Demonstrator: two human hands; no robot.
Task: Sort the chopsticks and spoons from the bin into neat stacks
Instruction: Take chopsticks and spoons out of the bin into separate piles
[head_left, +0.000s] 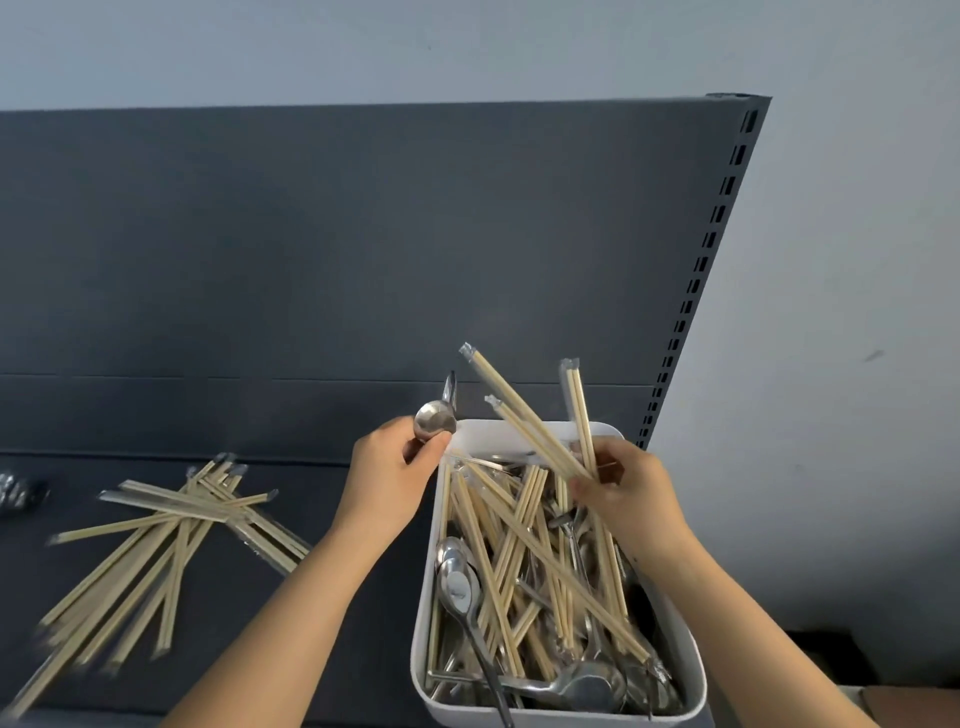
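Your left hand (392, 480) pinches metal spoons (435, 422) at the far corner of the white bin (422, 629). Your right hand (631, 493) grips wrapped chopsticks (524, 415) above the bin's mixed cutlery. A loose chopstick pile (166, 530) lies on the dark shelf (130, 405) to the left.
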